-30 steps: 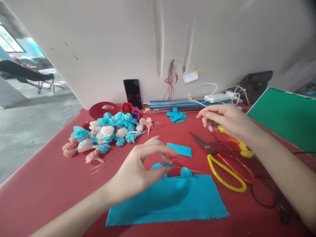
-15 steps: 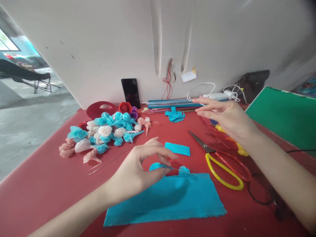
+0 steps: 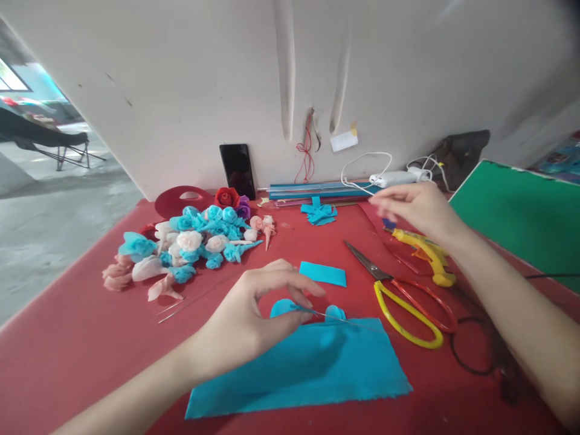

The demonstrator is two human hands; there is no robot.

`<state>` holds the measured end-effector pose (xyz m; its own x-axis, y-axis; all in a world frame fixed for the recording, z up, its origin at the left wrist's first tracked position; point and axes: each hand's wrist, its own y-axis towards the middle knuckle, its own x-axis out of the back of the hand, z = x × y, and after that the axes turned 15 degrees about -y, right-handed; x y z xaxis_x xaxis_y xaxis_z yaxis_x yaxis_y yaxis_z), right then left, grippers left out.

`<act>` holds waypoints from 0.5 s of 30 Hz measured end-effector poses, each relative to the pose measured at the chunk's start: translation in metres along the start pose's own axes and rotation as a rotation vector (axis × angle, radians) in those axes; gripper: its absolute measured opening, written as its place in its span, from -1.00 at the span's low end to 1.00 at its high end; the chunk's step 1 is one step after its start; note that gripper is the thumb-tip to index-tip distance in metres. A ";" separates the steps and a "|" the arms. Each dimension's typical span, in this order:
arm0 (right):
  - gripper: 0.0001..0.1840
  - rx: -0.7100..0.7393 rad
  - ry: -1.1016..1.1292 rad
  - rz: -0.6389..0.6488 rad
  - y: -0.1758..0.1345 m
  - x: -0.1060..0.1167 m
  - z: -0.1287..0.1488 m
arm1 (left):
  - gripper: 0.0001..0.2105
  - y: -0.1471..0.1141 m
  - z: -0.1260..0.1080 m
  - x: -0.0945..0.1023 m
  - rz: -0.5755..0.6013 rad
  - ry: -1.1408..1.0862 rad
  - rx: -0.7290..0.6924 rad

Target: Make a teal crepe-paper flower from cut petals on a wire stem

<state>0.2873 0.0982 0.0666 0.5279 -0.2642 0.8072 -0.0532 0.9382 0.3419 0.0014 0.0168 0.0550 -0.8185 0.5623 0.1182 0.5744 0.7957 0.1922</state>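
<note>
My left hand (image 3: 260,302) is closed in a pinch over the blue crepe paper sheet (image 3: 299,374), gripping a thin wire (image 3: 338,317) that points right. A rounded blue paper petal (image 3: 281,307) is at its fingertips, partly hidden by the thumb. Just beyond lies another small rounded blue petal (image 3: 335,313). My right hand (image 3: 410,205) is raised over the back right of the table, fingers drawn together; anything between them is too small to make out. Below it lies a yellow glue gun (image 3: 423,251), partly covered by the forearm.
Scissors (image 3: 394,290) lie open right of a blue paper strip (image 3: 322,273). Paper flowers (image 3: 194,238) are heaped at left beside two thin wires (image 3: 181,307). Blue strips (image 3: 318,211), a phone (image 3: 238,169) and a white power strip (image 3: 394,178) are at the back; a green board (image 3: 521,223) at right.
My right hand has lowered slightly and its fingers, spread before, have come together. More of the glue gun shows. My left hand keeps its pinch; the view has shifted slightly.
</note>
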 end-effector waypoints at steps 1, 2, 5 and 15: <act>-0.65 0.014 0.041 0.052 0.000 -0.001 -0.002 | -0.73 0.000 0.000 0.000 0.004 -0.005 -0.003; -0.48 0.021 0.080 0.106 0.000 -0.002 -0.004 | -0.73 0.000 0.000 0.000 0.007 -0.010 -0.006; -0.34 -0.018 0.227 0.219 0.000 -0.004 -0.004 | -0.69 0.000 0.001 -0.001 0.007 -0.020 -0.007; -0.69 -0.154 0.712 0.377 -0.006 0.009 0.024 | -0.69 -0.001 0.001 0.001 -0.002 -0.035 0.001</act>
<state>0.2716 0.0845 0.0831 0.9122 0.2313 0.3381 -0.2449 0.9695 -0.0026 0.0002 0.0169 0.0540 -0.8184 0.5686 0.0833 0.5732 0.7969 0.1911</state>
